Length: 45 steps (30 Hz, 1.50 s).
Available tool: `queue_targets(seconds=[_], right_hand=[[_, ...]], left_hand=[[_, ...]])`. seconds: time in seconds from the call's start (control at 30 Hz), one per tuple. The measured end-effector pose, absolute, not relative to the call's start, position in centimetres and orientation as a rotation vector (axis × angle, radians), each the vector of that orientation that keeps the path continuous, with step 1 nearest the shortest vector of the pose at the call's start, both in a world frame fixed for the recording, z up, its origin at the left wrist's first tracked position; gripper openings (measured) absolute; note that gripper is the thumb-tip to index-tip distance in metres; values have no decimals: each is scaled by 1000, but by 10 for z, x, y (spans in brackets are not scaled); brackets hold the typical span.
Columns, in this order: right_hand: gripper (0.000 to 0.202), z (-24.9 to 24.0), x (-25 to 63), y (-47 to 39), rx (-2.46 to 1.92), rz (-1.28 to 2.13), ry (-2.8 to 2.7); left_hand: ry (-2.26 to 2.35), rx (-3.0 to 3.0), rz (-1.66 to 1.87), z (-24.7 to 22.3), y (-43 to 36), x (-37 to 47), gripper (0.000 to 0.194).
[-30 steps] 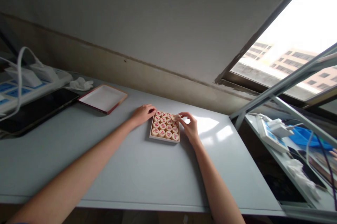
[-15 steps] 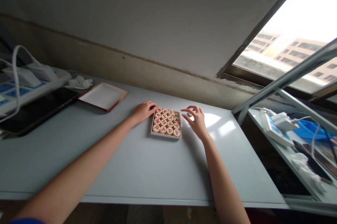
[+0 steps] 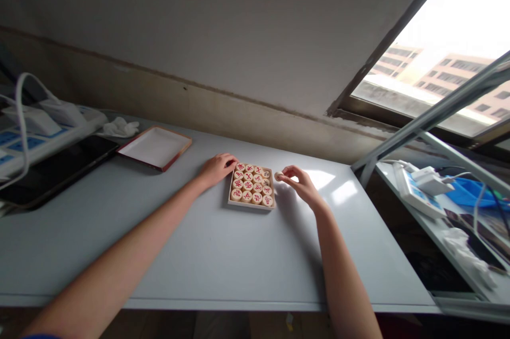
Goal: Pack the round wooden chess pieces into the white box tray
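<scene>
A shallow square box (image 3: 252, 205) lies on the desk, filled with round wooden Chinese chess pieces (image 3: 247, 185). Most show red characters; near the right edge are a piece with a black character and a darker, lower spot. My left hand (image 3: 215, 171) has its fingers curled against the box's upper left corner. Just right of the box, my right hand (image 3: 301, 184) pinches a single Chinese chess piece (image 3: 278, 176) between thumb and fingertips, its face turned toward the box.
A lid-like tray (image 3: 156, 147) lies face up at the left. Beyond it are crumpled tissue (image 3: 120, 127), a dark tablet-like device (image 3: 59, 169) and a power strip (image 3: 85, 125) with plugs. A metal frame (image 3: 398, 140) edges the desk's right side.
My right hand's fingers, spread apart before, have closed around a chess piece, which is now plainly visible beside the box. My left hand stays at the box's corner.
</scene>
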State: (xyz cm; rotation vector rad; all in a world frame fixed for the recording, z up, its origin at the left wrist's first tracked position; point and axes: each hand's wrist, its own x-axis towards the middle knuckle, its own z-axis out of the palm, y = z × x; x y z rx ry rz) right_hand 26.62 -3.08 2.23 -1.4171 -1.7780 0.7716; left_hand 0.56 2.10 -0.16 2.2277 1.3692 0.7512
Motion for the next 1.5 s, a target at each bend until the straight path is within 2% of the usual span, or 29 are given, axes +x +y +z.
queue_targets(seconds=[0.1, 0.2, 0.3, 0.47, 0.6, 0.8, 0.97, 1.13, 1.2, 1.37, 1.5], right_hand=[[28, 18, 284, -32, -1616, 798, -1774], [26, 14, 293, -32, -1949, 371, -1795], [23, 18, 286, -33, -1956, 80, -1881], [24, 33, 256, -41, -1500, 311, -2254], [23, 34, 243, -44, -1334, 443, -2368], [22, 34, 240, -42, -1332, 711, -2184], [24, 42, 250, -43, -1430, 756, -1981], [31, 37, 286, -44, -1661, 974, -1925], [28, 33, 295, -45, -1815, 866, -1960], [21, 35, 289, -46, -2037, 325, -1934], [18, 45, 267, -48, -1713, 461, -2166]], left_hand=[[1369, 2224, 747, -1, 20, 6, 29], [1370, 2223, 751, -2, 21, 6, 29], [1371, 2228, 762, -4, 22, 6, 29], [1350, 2230, 787, -8, 24, 5, 28], [1367, 2224, 794, -8, 23, 5, 26], [1361, 2223, 789, -7, 23, 5, 26], [1352, 2241, 785, -9, 24, 4, 28], [1369, 2240, 780, -10, 25, 5, 28], [1370, 2237, 785, -9, 25, 5, 28], [1357, 2236, 778, -7, 24, 6, 28], [1366, 2231, 770, -7, 24, 5, 28]])
